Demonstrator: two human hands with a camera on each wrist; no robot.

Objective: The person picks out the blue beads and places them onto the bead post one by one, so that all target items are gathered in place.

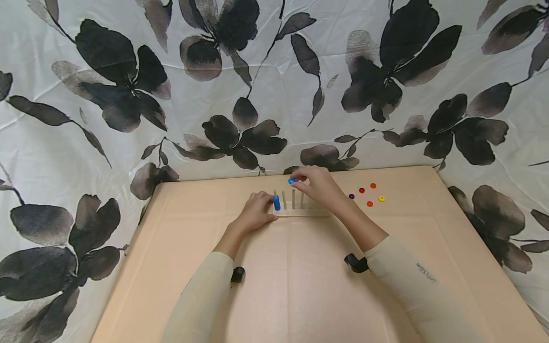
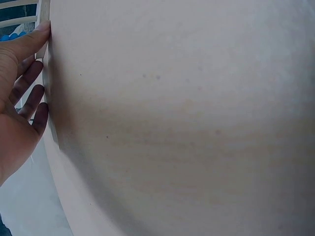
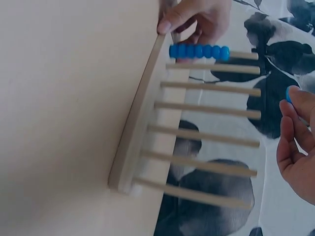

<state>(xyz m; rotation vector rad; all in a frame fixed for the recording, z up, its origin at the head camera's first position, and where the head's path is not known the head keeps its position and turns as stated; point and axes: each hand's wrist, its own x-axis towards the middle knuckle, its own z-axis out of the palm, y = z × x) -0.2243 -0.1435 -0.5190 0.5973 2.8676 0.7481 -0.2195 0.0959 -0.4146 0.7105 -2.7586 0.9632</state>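
Note:
A wooden peg stand [image 1: 302, 213] stands near the table's far edge, with a row of upright pegs on its base [image 3: 135, 128]. Several blue beads [image 3: 199, 51] are stacked on its leftmost peg. My left hand [image 1: 253, 212] grips the left end of the base, thumb [image 2: 37, 37] at the front and fingers reaching behind. Between thumb and fingertips my right hand [image 1: 319, 186] pinches one blue bead [image 1: 291, 180]. That bead is above the pegs and apart from them in the right wrist view. The other visible pegs [image 3: 211, 89] carry no beads.
To the right of the stand lie loose beads: a purple one [image 1: 351, 196], a yellow one [image 1: 381, 198], and several red and orange ones [image 1: 370, 204]. A floral cloth [image 1: 274, 81] hangs behind the light brown table [image 1: 300, 276].

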